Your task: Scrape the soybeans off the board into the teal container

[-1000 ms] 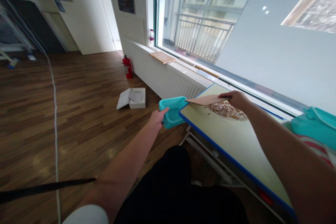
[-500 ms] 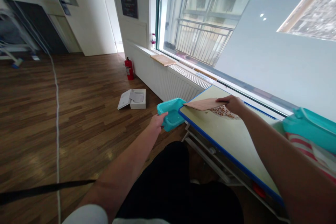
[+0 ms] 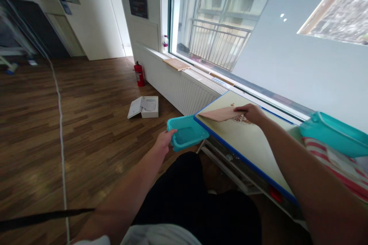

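My left hand (image 3: 165, 140) grips the left rim of a turquoise plastic tub (image 3: 188, 138), holding it against the blue-edged end of the table, its far side just under the edge. My right hand (image 3: 250, 114) is closed on one end of a thin, flat wooden-looking board (image 3: 220, 114), which lies tilted low over the tabletop (image 3: 253, 141). Beside and partly behind the board is a small heap of brownish and white bits (image 3: 243, 119), too small to name; a few more lie loose near the far edge. The fingers under the board are partly hidden.
A second turquoise tub (image 3: 336, 132) and a red-and-white striped cloth (image 3: 330, 160) are at the table's right end. A radiator (image 3: 189, 88) runs below the window. An opened white box (image 3: 149, 107) and a red fire extinguisher (image 3: 139, 74) stand on the floor, where a white cable (image 3: 61, 130) lies.
The tub in my left hand has turned and come down and nearer, with more of its inside showing. The board has shifted slightly over the bits, leaving a few by the far edge.
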Demonstrator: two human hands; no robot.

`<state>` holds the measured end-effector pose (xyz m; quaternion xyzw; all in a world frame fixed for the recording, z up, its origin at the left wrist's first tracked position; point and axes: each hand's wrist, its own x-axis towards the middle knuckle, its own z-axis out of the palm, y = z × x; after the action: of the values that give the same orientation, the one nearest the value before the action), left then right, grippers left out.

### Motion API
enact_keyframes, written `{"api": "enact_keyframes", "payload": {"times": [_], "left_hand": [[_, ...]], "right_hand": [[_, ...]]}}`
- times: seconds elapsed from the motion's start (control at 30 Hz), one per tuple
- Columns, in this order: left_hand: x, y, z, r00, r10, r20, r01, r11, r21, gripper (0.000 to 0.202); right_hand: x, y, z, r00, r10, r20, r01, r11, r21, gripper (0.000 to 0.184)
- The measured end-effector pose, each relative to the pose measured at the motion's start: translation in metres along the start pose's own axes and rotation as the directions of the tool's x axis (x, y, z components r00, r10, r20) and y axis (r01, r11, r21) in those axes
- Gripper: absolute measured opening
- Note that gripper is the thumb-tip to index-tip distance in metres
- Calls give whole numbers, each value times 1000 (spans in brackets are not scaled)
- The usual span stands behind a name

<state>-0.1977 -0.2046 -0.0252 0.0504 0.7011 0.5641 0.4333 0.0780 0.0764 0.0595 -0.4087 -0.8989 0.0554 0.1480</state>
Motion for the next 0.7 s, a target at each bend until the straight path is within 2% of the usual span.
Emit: {"api": "enact_keyframes", "payload": {"times": [0.17,0.33,0.53,0.7], "left_hand": [[-11,-9,-7,987,-65,144,61,998,32,31],[-17,-15,2,964,-82,252,69,996,60,33],[-18,-17,19,946,-86,313,65,995,75,34],[-19,-15,25,942,-74,327,47,995,90,34]], "right_hand": [[-2,-3,-3,999,32,23,-31,999,-13,46],[-5,-3,-4,999,33,39,-33,999,-11,46],[-12,-8,-8,998,28,57,-26,999,-27,53],[-19,-17,-12,996,40,78,-36,998,-50,54]]}}
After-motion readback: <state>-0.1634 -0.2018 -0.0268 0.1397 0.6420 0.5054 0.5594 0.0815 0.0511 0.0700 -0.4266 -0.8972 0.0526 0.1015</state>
